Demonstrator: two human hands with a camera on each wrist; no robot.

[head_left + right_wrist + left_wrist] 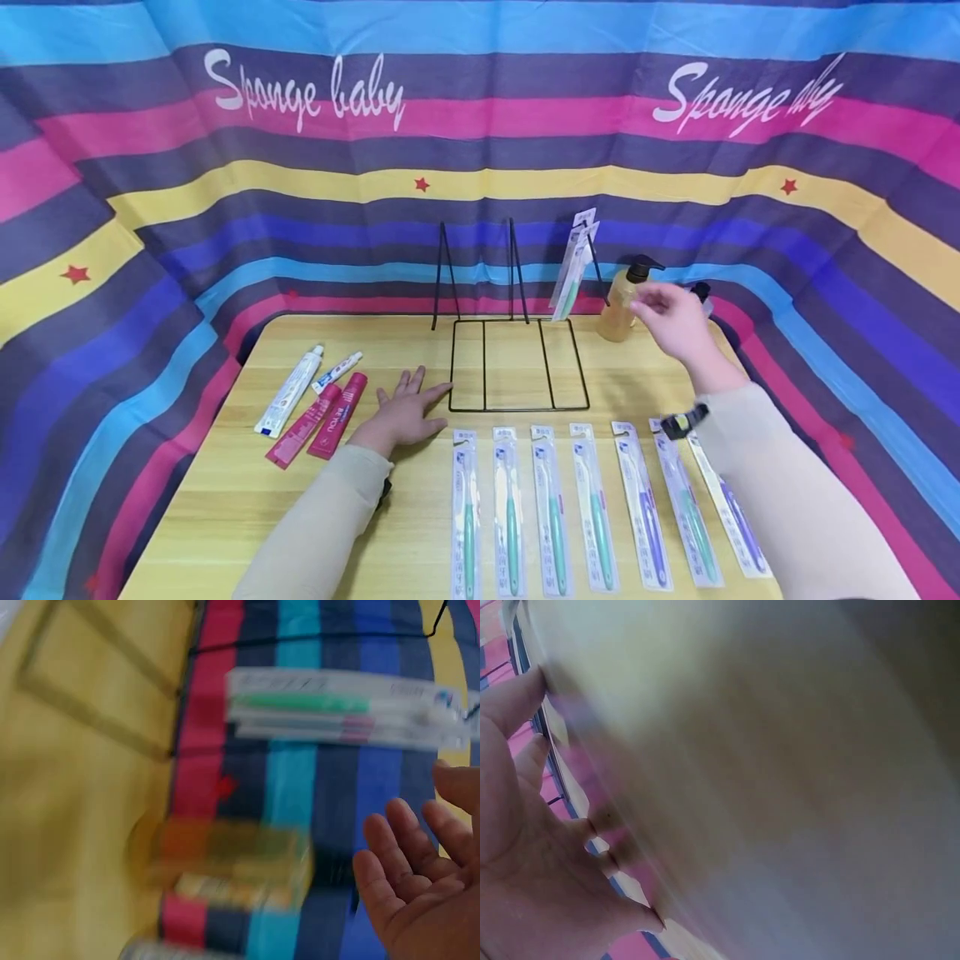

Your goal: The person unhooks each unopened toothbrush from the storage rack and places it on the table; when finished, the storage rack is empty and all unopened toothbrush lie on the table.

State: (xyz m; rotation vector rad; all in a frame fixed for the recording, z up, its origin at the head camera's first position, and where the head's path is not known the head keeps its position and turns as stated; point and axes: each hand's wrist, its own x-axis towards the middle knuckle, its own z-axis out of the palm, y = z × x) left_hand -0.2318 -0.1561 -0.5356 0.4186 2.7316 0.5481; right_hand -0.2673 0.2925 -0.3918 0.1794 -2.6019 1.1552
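My left hand (402, 415) rests palm down on the wooden table with fingers spread, one fingertip at the left side of a black wire rack (519, 409). Packaged toothbrushes (574, 268) hang from the rack's right prong, overlapping, a green handle showing in front. To their right my right hand (675, 321) is in the air before an amber pump bottle (617, 310), its fingers loosely bent. In the right wrist view that hand (420, 885) holds nothing and is apart from the hanging packs (300, 703). The left wrist view shows the left hand (540, 832) against a blurred tabletop.
A row of several packaged toothbrushes (512, 512), green and purple, lies along the table's front. Toothpaste tubes (291, 390) and pink tubes (337, 415) lie at the left. Behind the right hand, a second dark-capped bottle (701, 292) partly shows. A striped curtain (480, 117) surrounds the table.
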